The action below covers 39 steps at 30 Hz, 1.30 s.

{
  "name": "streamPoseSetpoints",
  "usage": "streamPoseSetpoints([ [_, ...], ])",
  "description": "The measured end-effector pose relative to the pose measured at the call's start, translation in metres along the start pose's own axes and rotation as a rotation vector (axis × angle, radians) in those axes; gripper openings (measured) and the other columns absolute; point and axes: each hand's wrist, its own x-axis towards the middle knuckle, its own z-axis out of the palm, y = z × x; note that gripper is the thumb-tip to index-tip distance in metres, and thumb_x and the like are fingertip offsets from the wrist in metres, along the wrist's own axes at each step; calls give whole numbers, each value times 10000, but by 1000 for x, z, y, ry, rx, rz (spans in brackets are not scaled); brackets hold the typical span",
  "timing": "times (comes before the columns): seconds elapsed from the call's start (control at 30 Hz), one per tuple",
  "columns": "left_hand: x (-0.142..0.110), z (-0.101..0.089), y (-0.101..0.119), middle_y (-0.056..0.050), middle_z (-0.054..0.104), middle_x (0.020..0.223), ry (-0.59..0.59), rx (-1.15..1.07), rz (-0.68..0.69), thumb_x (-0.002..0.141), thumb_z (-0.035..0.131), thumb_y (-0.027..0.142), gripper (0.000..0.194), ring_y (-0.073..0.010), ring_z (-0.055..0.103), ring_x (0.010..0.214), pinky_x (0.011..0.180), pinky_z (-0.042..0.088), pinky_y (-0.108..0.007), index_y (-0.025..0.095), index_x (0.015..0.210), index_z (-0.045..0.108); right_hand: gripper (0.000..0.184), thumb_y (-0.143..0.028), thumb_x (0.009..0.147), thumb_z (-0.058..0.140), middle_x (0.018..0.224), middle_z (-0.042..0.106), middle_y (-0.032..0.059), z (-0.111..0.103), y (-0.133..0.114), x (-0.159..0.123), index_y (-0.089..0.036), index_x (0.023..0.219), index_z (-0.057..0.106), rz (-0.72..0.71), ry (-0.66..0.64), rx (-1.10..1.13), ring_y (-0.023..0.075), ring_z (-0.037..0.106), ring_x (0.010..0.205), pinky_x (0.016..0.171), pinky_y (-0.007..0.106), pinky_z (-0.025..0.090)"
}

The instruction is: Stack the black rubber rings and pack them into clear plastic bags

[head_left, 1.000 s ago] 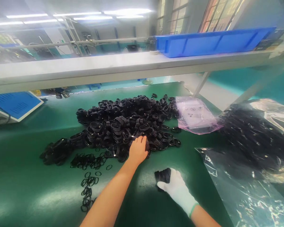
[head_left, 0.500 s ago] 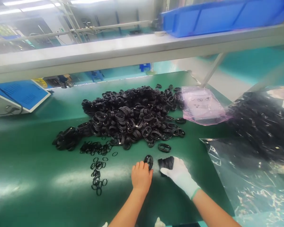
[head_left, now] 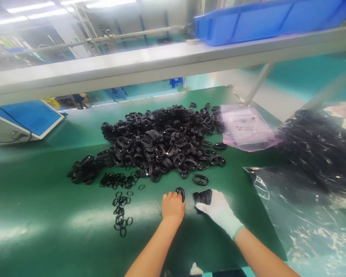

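in the head view, counting the clock from the left hand (head_left: pixel 173 207), its fingers are gripping a coiled cable (head_left: pixel 180 191) on the green worktop (head_left: pixel 60 215). at 3 o'clock, the gloved right hand (head_left: pixel 219 206) is closing its fingers on a row of black coils (head_left: pixel 203 197). a loose coil (head_left: pixel 200 179) is lying at 2, and the big pile (head_left: pixel 161 142) is spreading across 12. small black rings (head_left: pixel 122 211) are lying at 9, while a dark clump (head_left: pixel 85 169) and a blue-topped box (head_left: pixel 31 117) are sitting towards 10. a pale shelf (head_left: pixel 118 63) is crossing the far side, bearing a blue bin (head_left: pixel 248 25) at 1. a clear bag (head_left: pixel 314 184) is covering 3, past the right hand. a pinkish bag (head_left: pixel 242 125) near 2 is showing printed symbols, too small to read.
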Motion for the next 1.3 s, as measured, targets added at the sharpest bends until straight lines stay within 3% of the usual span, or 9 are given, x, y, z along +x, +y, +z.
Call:
streamPoseSetpoints([
  [0.13, -8, -18, 1, -65, 603, 887, -45, 39, -69, 703, 609, 316, 284, -230, 546, 864, 752, 392, -353, 163, 940, 575, 671, -505, 550, 592, 1041, 450, 115, 2, 0, 2, -167, 1107, 433, 8, 1, 0, 268, 499, 983, 828, 358, 399],
  [0.27, 2, -25, 1, -90, 478, 1191, -15, 37, 93, 580, 693, 136, 655, -266, 474, 1048, 835, 392, -375, 215, 1178, 438, 691, -495, 543, 599, 1045, 445, 115, 3, 0, 2, -160, 1121, 424, 8, 12, 5, 272, 495, 987, 840, 365, 395],
  [0.33, 10, -23, 0, -114, 451, 1222, -52, 26, 122, 551, 679, 54, 730, -274, 458, 1080, 870, 384, -381, 195, 1214, 409, 679, -491, 541, 603, 1039, 448, 116, 3, 1, 1, -158, 1107, 432, 7, 17, 5, 274, 497, 982, 841, 370, 395],
  [0.4, 13, -17, -4, -101, 474, 1187, -73, -52, 121, 570, 670, 70, 699, -241, 500, 1028, 849, 411, -345, 186, 1208, 411, 667, -489, 540, 609, 1031, 454, 117, 2, 1, 0, -158, 1094, 440, 5, 21, 10, 275, 500, 977, 838, 373, 397],
  [0.57, -2, 5, -8, -15, 429, 1231, -93, -704, 116, 563, 702, 172, 741, -124, 533, 906, 809, 443, -230, 273, 1221, 377, 593, -459, 566, 612, 1026, 471, 114, -1, -2, -2, -173, 1063, 462, -23, 35, 17, 274, 492, 1002, 836, 371, 400],
  [0.63, -6, 13, -3, -5, 468, 1182, -93, -805, 83, 544, 702, 143, 752, -121, 521, 910, 836, 429, -236, 278, 1217, 394, 563, -448, 570, 613, 1028, 473, 114, -2, -3, -3, -172, 1041, 471, -24, 37, 10, 272, 494, 1000, 827, 366, 404],
  [0.9, -11, 22, 16, 11, 565, 1027, -78, -908, -36, 532, 718, 135, 784, -146, 521, 970, 891, 389, -275, 295, 1227, 393, 581, -468, 568, 600, 1038, 459, 108, -3, 0, -1, -168, 1043, 452, -24, -8, -5, 257, 520, 956, 772, 354, 426],
  [1.17, -17, 20, 24, -16, 530, 1142, -40, -899, -33, 531, 718, 128, 763, -161, 508, 1023, 910, 388, -290, 259, 1212, 401, 608, -473, 586, 585, 1079, 459, 139, -4, 3, 0, -148, 1077, 433, -50, -18, -3, 270, 521, 974, 815, 376, 414],
  [1.3, -18, 23, 26, -17, 473, 1219, -1, -847, 14, 530, 715, 138, 758, -159, 505, 1008, 898, 398, -294, 264, 1209, 401, 805, -509, 573, 589, 1155, 434, 190, 0, -2, -2, -103, 1216, 326, -17, 23, -33, 311, 465, 1074, 866, 410, 381],
])
